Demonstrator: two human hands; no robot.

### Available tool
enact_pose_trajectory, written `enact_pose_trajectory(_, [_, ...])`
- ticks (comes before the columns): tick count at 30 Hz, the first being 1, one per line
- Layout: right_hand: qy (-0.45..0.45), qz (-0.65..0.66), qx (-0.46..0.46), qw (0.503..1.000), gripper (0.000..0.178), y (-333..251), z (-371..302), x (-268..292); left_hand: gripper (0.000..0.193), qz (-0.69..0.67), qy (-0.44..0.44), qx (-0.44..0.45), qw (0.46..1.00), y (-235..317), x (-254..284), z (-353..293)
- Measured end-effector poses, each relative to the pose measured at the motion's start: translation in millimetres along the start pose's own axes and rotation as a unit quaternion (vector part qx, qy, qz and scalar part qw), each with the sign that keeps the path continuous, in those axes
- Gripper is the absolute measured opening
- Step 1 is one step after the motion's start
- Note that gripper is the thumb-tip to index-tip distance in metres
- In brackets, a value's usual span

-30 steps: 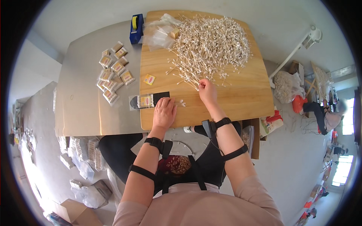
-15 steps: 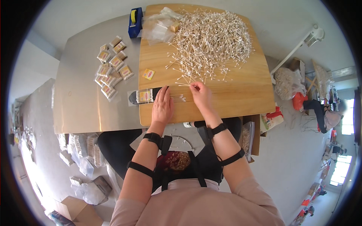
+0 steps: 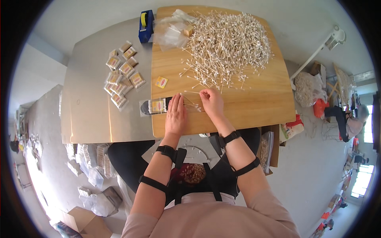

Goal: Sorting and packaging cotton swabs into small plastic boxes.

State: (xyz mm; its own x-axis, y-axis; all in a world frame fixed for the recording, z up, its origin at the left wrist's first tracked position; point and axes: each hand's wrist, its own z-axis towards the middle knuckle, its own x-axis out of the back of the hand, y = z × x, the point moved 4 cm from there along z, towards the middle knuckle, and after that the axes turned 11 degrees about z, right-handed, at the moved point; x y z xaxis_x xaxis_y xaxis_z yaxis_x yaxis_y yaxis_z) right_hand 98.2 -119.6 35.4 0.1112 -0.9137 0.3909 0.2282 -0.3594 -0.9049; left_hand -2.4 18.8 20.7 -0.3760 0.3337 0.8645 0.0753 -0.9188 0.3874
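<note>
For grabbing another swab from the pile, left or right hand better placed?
Right, likely. The right hand is closer to the swab pile, though it pinches a cotton swab. The left hand lies flat beside the labelled bundle, farther from the pile.

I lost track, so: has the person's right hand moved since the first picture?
Yes: judged against the yellow card on the wooden board, the right hand has moved left and slightly toward the person.

left hand (image 3: 176,116): palm down, outstretched, laid flat | right hand (image 3: 212,104): curled, pinching
</note>
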Motion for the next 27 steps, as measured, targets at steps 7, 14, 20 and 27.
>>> enact_pose_trajectory(7, [-0.028,-0.126,0.141,0.982,0.014,-21.5,-4.4,-14.4,0.042,-0.014,0.031,0.006,0.999,-0.3,0.8,0.1])
enact_pose_trajectory(14, [-0.118,-0.166,0.153,0.967,0.014,-38.0,-9.5,-13.4,0.026,-0.077,0.029,0.042,0.996,-3.6,5.4,-4.7])
enact_pose_trajectory(20, [-0.142,-0.193,0.164,0.957,0.007,-33.4,-13.7,-15.9,0.023,-0.047,0.034,0.006,0.998,-2.4,4.0,-3.3])
enact_pose_trajectory(27, [-0.144,-0.192,0.161,0.957,0.007,-32.4,-16.6,-17.6,0.025,-0.065,0.058,0.020,0.996,-5.4,5.1,-5.0])
